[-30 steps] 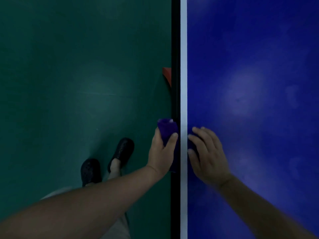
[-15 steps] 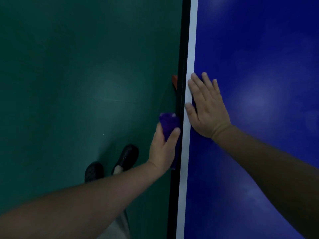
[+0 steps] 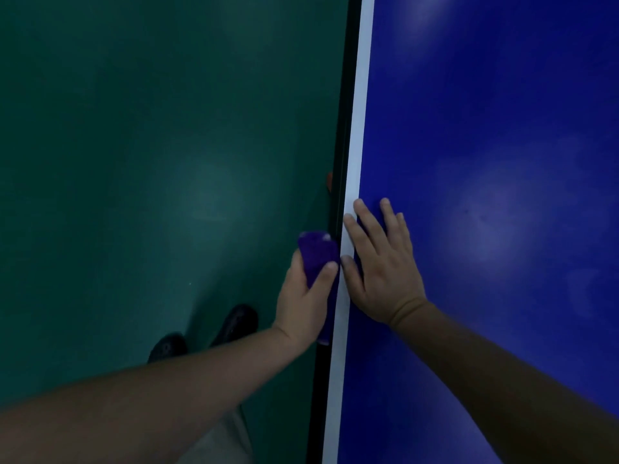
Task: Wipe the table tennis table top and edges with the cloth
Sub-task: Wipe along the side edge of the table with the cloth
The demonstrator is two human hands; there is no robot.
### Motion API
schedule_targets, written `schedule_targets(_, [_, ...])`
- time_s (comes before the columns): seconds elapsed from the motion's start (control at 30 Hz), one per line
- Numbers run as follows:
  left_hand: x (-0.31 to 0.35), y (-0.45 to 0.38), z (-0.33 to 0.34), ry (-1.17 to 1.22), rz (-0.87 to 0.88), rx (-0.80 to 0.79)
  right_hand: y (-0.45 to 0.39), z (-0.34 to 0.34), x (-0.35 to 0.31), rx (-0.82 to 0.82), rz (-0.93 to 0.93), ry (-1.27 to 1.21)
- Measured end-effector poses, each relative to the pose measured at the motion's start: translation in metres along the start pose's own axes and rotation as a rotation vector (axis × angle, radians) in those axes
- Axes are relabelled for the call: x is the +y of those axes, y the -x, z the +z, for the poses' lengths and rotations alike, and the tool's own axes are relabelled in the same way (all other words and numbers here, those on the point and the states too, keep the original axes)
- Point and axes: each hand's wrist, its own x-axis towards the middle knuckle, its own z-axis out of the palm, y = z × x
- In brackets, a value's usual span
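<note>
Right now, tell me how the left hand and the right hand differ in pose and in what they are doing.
The left hand grips the purple cloth; the right hand holds nothing. The left hand's fingers curl round the cloth against the table's side edge; the right hand's lie straight and flat on the table top, over the white line. Both are bare and lie along the same edge.

Purple cloth [image 3: 316, 254] bunched against the black side edge [image 3: 341, 128], blue table top [image 3: 485, 145] with white border line [image 3: 360, 128]

Green floor [image 3: 134, 162]; two black shoes [image 3: 236, 321]; orange object [image 3: 329, 181] under table edge.
</note>
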Motion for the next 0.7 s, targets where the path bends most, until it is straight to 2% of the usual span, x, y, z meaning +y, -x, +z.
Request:
schedule_targets(0.2, [0.042,-0.077,0.006,-0.014,-0.048,0.031,-0.001,-0.001,-0.001,-0.023,0.004,0.023])
schedule_targets(0.37, [0.031,-0.057,0.004,0.019,-0.090,-0.025,-0.005,-0.010,0.000,-0.054,0.000,-0.016])
schedule_targets(0.57, [0.078,-0.142,0.011,-0.050,-0.050,0.007,-0.086,-0.038,0.054,0.061,-0.090,0.058])
schedule_targets(0.7, [0.069,-0.120,0.009,-0.023,0.008,-0.029,-0.148,-0.048,0.085,0.003,-0.130,0.145])
